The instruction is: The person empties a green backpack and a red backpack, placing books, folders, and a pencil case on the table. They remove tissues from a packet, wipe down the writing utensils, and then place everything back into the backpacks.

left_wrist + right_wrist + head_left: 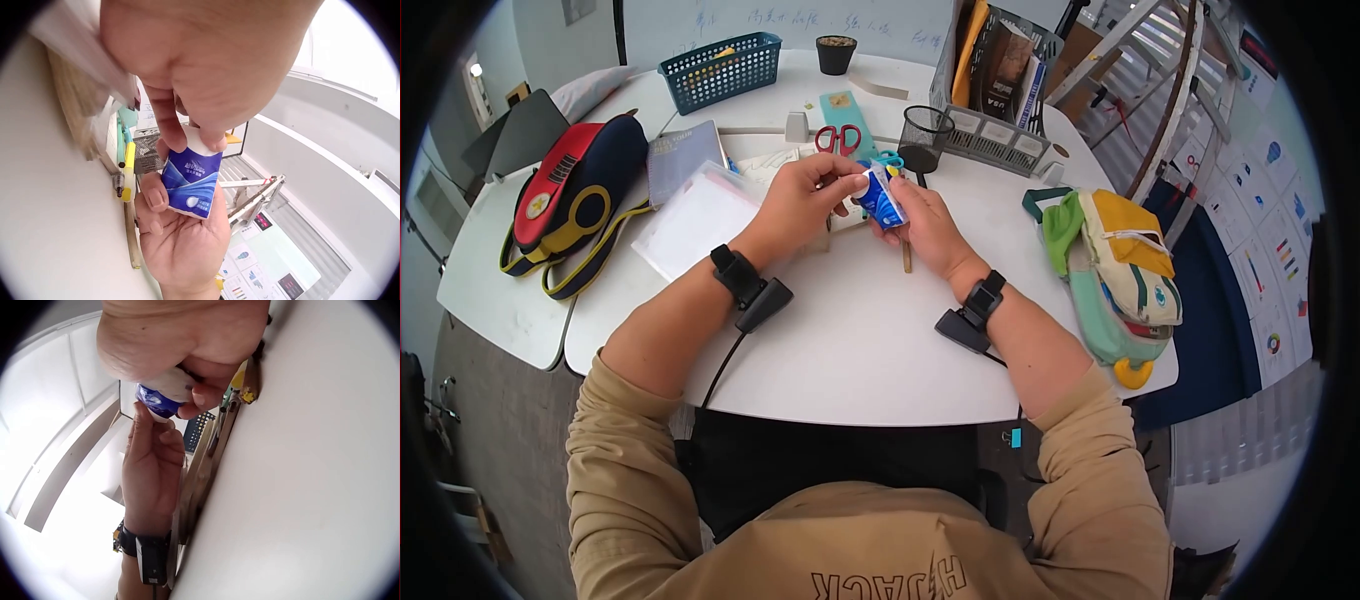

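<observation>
Both hands hold a small blue and white packet above the table. In the left wrist view the packet shows its printed front, tilted. The left hand pinches its white top end between thumb and fingers. The right hand grips the packet's side and lower part, its fingers curled round it. In the right wrist view the blue part of the packet shows between the two hands, and the right hand covers much of the rest.
Red scissors, a black mesh cup and a teal case lie beyond the hands. A red and navy bag stands left, papers beside it, and a colourful backpack right. Behind are a basket and a plant pot.
</observation>
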